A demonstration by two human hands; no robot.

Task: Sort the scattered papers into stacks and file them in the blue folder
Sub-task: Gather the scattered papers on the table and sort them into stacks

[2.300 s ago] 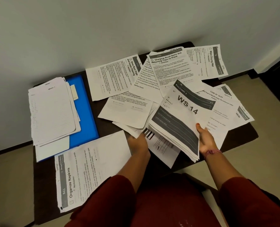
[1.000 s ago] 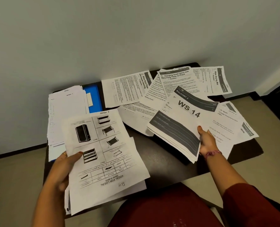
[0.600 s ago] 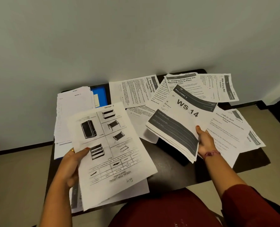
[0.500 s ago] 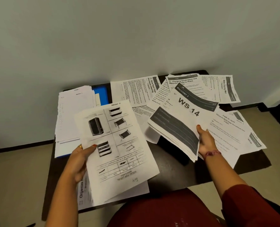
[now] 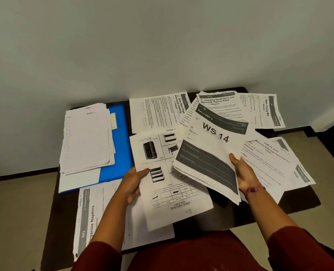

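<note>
Left hand (image 5: 132, 183) pinches the furniture sheet (image 5: 168, 178) at frame centre. Right hand (image 5: 242, 173) grasps the WS 14 stack (image 5: 211, 153), apparently overlapping it.

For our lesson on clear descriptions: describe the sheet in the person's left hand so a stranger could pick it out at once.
Start at the dark table against the grey wall and find the blue folder on its left side. Just right of it, the left hand holds a white sheet of furniture pictures. Unlike the text-filled pages around it, it shows a grid of shelf and rack drawings.
</note>
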